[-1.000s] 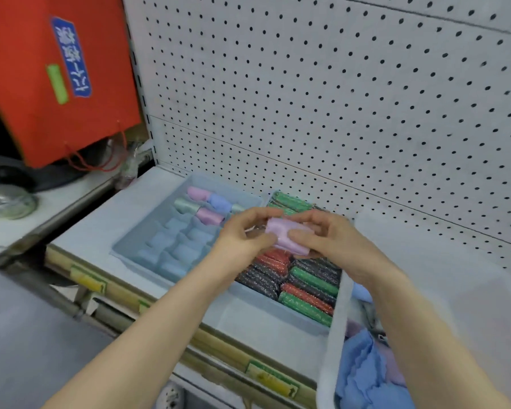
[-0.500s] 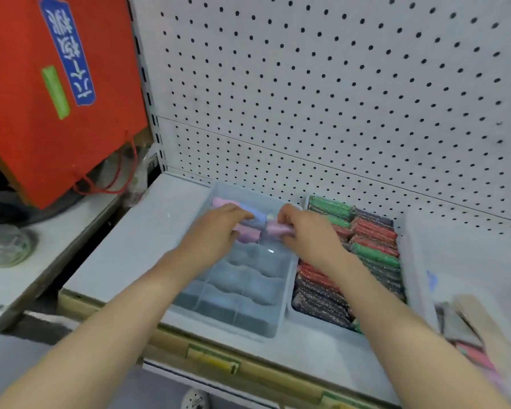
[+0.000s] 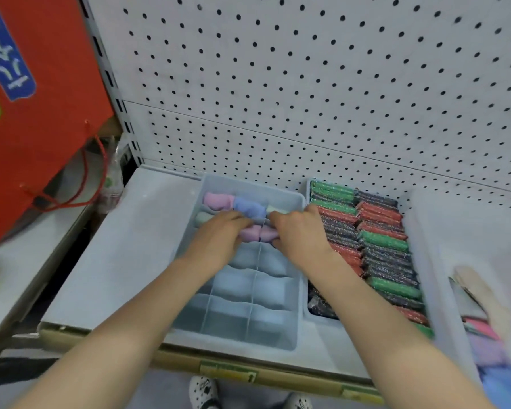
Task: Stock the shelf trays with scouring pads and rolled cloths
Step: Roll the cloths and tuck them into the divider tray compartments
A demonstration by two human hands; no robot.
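The person's left hand (image 3: 219,237) and right hand (image 3: 301,234) are each curling their fingers round one end of a pink rolled cloth (image 3: 258,234), which is lying in a second-row compartment of the divided tray (image 3: 300,290), just in front of a blue roll (image 3: 248,208); scouring pads (image 3: 378,240) are filling the neighbouring tray on the shelf (image 3: 124,261)

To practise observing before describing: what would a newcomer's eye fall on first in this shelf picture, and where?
First the two hands, left hand and right hand, gripping pink rolled cloths in the divided tray at centre. Next, the red, green and dark scouring pads packed in rows just right of it, and the big red bag at far left.
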